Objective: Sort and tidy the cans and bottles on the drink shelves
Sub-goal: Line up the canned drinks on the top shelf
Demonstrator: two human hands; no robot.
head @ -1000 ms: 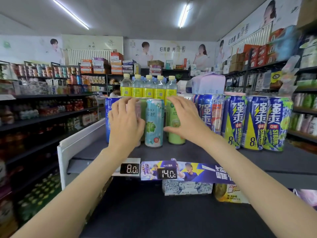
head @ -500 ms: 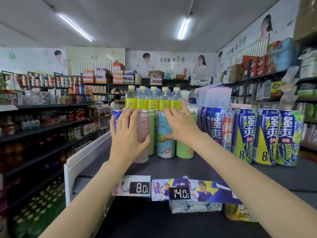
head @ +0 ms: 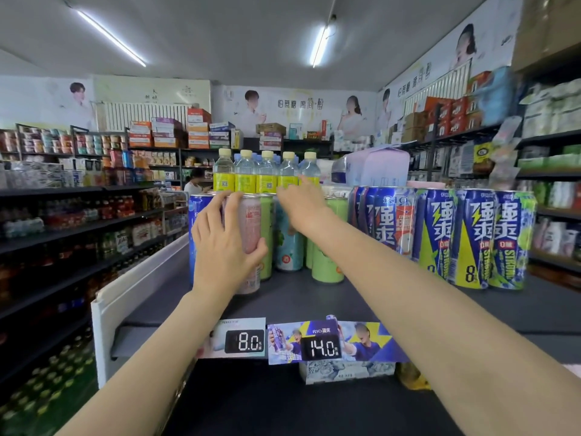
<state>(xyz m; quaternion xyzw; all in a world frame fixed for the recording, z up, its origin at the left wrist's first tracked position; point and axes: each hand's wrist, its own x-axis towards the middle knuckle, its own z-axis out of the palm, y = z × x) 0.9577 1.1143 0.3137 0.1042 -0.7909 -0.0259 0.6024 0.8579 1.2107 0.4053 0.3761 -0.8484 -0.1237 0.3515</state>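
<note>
Bare dark shelf top (head: pixel 314 297) lies open in front of the cans. Behind, slim pink can (head: pixel 251 234), pale green cans (head: pixel 328 259) and yellow-labelled clear bottles (head: pixel 267 174) stand packed close; tall blue-and-yellow cans (head: pixel 471 237) wall the right side.

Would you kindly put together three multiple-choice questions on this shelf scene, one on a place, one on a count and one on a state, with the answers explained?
1. Where do the yellow-labelled bottles stand?
A. behind the slim cans
B. in front of the price tags
C. on the floor

2. How many pale yellow bottle caps show in that row?
A. two
B. five
C. nine

3. What is the left hand doing?
A. hanging idle
B. pressing a price tag
C. gripping the pink can

Answers:
1 A, their necks rise behind the can tops at the back of the shelf.
2 B, five caps sit side by side.
3 C, fingers and thumb curl round the can, while the right hand reaches over the cans beside it.
</note>
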